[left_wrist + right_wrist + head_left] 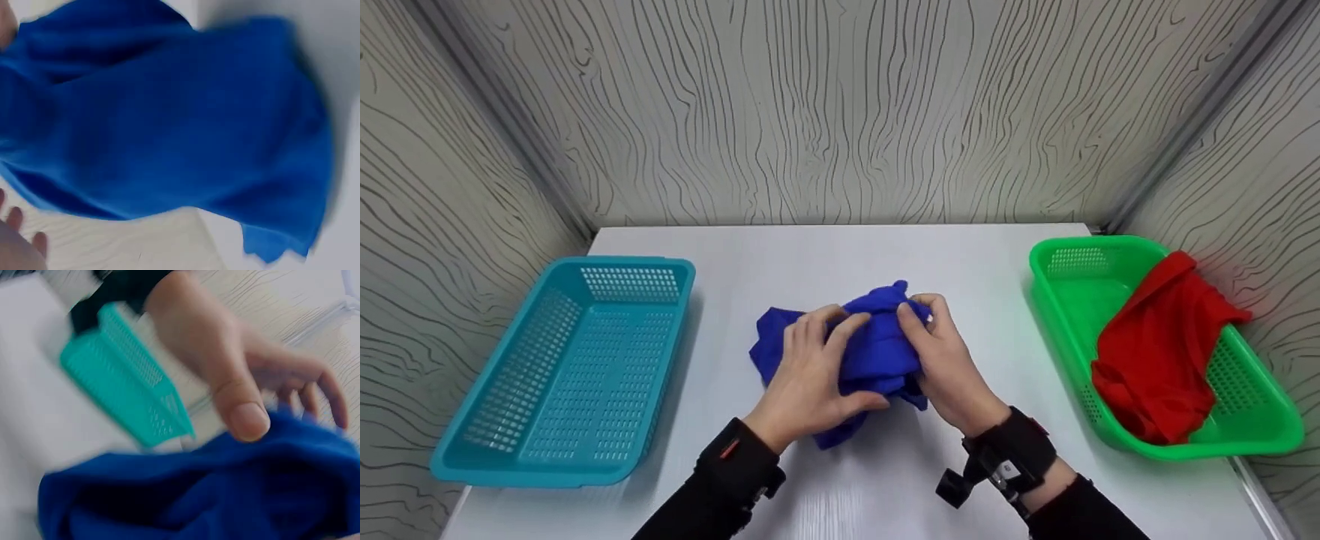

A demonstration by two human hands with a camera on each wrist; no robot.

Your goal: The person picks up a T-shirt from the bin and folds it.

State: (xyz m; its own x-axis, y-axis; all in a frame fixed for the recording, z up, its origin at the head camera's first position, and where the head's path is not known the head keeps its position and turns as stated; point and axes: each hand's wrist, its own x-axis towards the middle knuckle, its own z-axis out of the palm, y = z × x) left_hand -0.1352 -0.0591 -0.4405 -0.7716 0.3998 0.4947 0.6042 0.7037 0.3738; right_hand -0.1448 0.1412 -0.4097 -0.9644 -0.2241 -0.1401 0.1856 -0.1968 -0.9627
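Note:
A crumpled blue cloth (877,349) is bunched at the middle of the white table, and its exact kind is hidden by the folds. My right hand (952,360) pinches its upper right edge between thumb and fingers. Over the cloth's left part, my left hand (814,375) is spread with the thumb held apart from the fingers. The right wrist view shows the left hand (225,365) loosely bent beside the blue fabric (214,495). In the left wrist view the blue fabric (185,124) fills most of the picture, slightly blurred.
On the left stands a teal perforated basket (562,375) with nothing in it. A green basket (1057,322) stands at the right, and a red cloth (1162,352) lies in it, draped over its right rim. Wood-patterned panels (840,112) enclose the table (735,255).

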